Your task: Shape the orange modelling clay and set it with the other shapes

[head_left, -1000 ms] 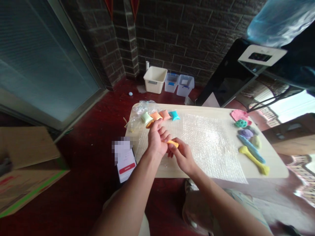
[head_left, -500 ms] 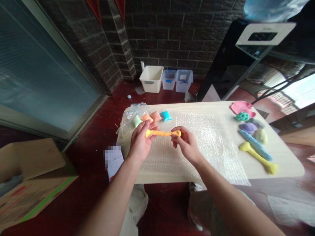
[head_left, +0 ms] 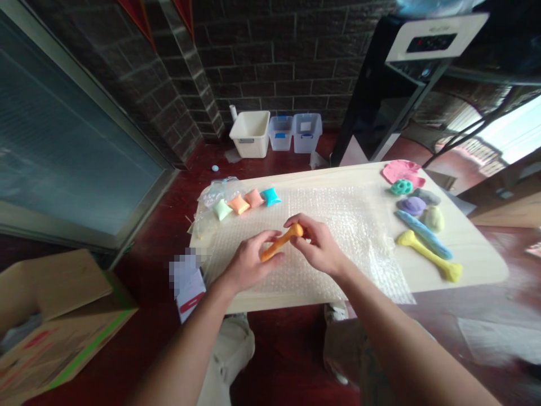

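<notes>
An orange bone-shaped piece of modelling clay [head_left: 278,245] is held between my two hands above the bubble wrap. My right hand [head_left: 315,242] pinches its knobbed upper end between thumb and fingers. Around the lower left end, my left hand [head_left: 253,259] curls with thumb and fingers on either side. The piece tilts, its right end higher. Beyond the hands lie small sealed clay packets: a pale green packet [head_left: 222,210], an orange packet [head_left: 239,204], a salmon packet [head_left: 254,198] and a turquoise packet [head_left: 271,197].
At the table's right lie a yellow bone shape [head_left: 429,256], a blue roll [head_left: 425,234], a purple lump [head_left: 412,206], a green holed ball [head_left: 401,187] and a pink flat piece [head_left: 399,172]. Bubble wrap [head_left: 350,242] covers the middle. A cardboard box [head_left: 71,316] stands left.
The orange clay bone has turned from nearly level to slanted, its left end lower. My left hand has lowered and come nearer my right hand. The whole view has shifted slightly.
</notes>
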The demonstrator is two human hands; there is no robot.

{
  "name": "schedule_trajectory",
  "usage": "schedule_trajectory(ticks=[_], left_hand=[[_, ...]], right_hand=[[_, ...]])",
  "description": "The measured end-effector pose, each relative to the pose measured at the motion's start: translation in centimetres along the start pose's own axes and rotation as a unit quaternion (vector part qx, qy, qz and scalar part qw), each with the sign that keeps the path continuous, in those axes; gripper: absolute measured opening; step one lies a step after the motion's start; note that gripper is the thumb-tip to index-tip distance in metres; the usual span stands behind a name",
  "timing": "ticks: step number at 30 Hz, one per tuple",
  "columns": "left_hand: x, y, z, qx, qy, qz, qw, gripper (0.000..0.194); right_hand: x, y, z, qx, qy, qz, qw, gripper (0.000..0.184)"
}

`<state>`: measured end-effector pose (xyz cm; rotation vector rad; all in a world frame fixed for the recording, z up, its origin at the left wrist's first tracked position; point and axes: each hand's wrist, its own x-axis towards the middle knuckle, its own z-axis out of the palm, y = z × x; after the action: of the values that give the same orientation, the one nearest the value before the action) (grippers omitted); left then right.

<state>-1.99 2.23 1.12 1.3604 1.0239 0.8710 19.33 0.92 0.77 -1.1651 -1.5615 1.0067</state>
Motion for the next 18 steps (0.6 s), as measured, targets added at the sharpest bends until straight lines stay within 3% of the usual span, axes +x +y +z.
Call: schedule_trajectory(ticks=[4, 6, 10, 12, 14, 16, 18], left_hand=[[-1.1, 0.5, 1.7, 0.02, -0.008, 0.022, 1.0, 0.02], [-1.4, 0.7, 2.0, 0.026, 0.006, 0.048, 0.998, 0.015], [-1.5, 1.2, 2.0, 0.066, 0.008, 0.064, 0.996, 0.02], [-1.5, 1.1, 1.9, 0.094, 0.009, 0.056, 0.994, 0.023], [-1.5, 0.7, 1.9, 0.096, 0.016, 0.039, 0.995, 0.025], [-1.6, 0.2, 2.1, 0.004, 0.028, -0.007, 1.0, 0.026], [-1.8, -0.4, 2.4, -0.189, 0.06, -0.083, 0.977, 0.028]], right_hand=[[-0.7, -1.2, 0.9, -0.032, -0.059, -0.081, 0.994, 0.029], [-0.8, -1.3, 1.3, -0.03, -0.023, -0.097, 0.995, 0.042], [-0.7, -0.9, 1.6, 0.031, 0.104, -0.067, 0.992, 0.055], [-0.6, -1.2, 1.9, 0.075, 0.097, -0.065, 0.99, 0.053], [-0.6, -1.9, 2.4, 0.076, 0.046, -0.081, 0.993, 0.051], [-0.7, -2.9, 3.0, 0.035, -0.012, -0.1, 0.994, 0.05], [-0.8, -3.6, 3.5, -0.02, -0.063, -0.126, 0.99, 0.054]])
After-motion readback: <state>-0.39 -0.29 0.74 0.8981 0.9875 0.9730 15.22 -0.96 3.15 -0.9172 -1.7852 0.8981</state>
